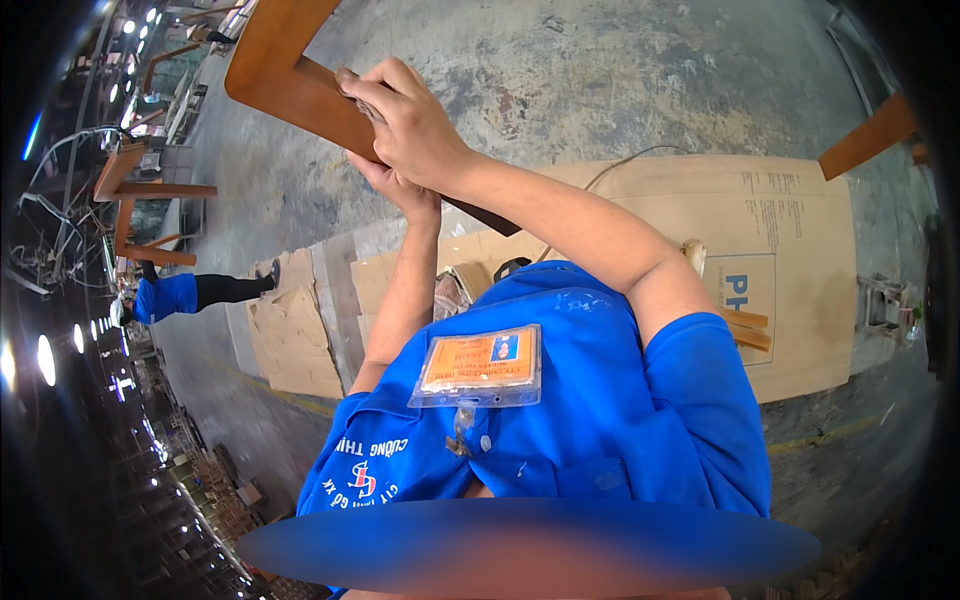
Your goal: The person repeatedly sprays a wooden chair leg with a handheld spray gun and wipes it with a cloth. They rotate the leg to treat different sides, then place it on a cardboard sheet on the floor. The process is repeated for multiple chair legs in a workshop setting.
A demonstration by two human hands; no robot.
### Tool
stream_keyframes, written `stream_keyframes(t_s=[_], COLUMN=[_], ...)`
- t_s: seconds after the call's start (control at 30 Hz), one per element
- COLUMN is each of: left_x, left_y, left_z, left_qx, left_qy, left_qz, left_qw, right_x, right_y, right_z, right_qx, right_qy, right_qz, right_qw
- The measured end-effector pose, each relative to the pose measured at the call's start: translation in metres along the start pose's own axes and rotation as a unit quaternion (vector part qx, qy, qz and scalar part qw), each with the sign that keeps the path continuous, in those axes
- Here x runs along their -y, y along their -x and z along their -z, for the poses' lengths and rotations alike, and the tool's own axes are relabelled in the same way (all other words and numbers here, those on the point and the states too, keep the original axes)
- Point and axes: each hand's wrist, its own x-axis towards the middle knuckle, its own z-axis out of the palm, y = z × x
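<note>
A brown wooden frame piece (300, 100) with a rounded corner reaches in from the top edge, left of centre. My left hand (395, 187) is closed around its lower part, with the thumb along the wood and the other fingers largely hidden. Just above it, my right hand (415, 125) pinches a small greyish-brown pad (350, 82) against the frame's inner edge. Whether the pad is sandpaper or folded cloth is unclear. A dark end of the wood (482, 216) shows below my right forearm.
Flattened cardboard (810, 300) covers the floor to the right, with wooden strips (748, 330) on it. Another wooden part (870, 135) stands at far right. On the left, a co-worker in blue (170, 297) is beside wooden frames (160, 190). A thin cable (610, 165) crosses the floor.
</note>
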Motion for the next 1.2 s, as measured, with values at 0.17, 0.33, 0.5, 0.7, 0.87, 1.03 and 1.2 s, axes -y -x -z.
stream_keyframes(t_s=[0.17, 0.33, 0.5, 0.7, 0.87, 1.03, 1.2], left_x=[0.005, 0.007, 0.002, -0.006, -0.008, -0.005, 0.011], left_y=[0.002, -0.002, 0.0, 0.002, 0.003, -0.007, -0.015], left_z=[0.005, -0.002, -0.003, 0.009, 0.001, 0.005, 0.005], left_qx=[0.023, 0.02, 0.02, 0.049, 0.023, 0.017, 0.013], left_qy=[0.137, 0.102, 0.153, 0.097, 0.095, 0.055, 0.007], left_qz=[0.134, 0.058, 0.091, 0.093, 0.026, 0.066, 0.027], left_qw=[0.981, 0.993, 0.984, 0.99, 0.995, 0.996, 1.0], right_x=[-0.003, -0.012, -0.01, 0.007, 0.0, -0.031, -0.077], right_y=[0.049, 0.015, 0.006, 0.033, -0.005, 0.071, 0.098], right_z=[0.025, 0.007, 0.009, 0.027, 0.0, 0.056, 0.106], right_qx=[0.02, -0.01, -0.005, -0.013, -0.05, 0.164, 0.226], right_qy=[-0.032, -0.01, -0.012, -0.017, -0.022, 0.011, 0.079], right_qz=[-0.041, 0.001, -0.003, -0.028, 0.024, -0.095, -0.307], right_qw=[0.998, 1.0, 1.0, 0.999, 0.998, 0.982, 0.921])
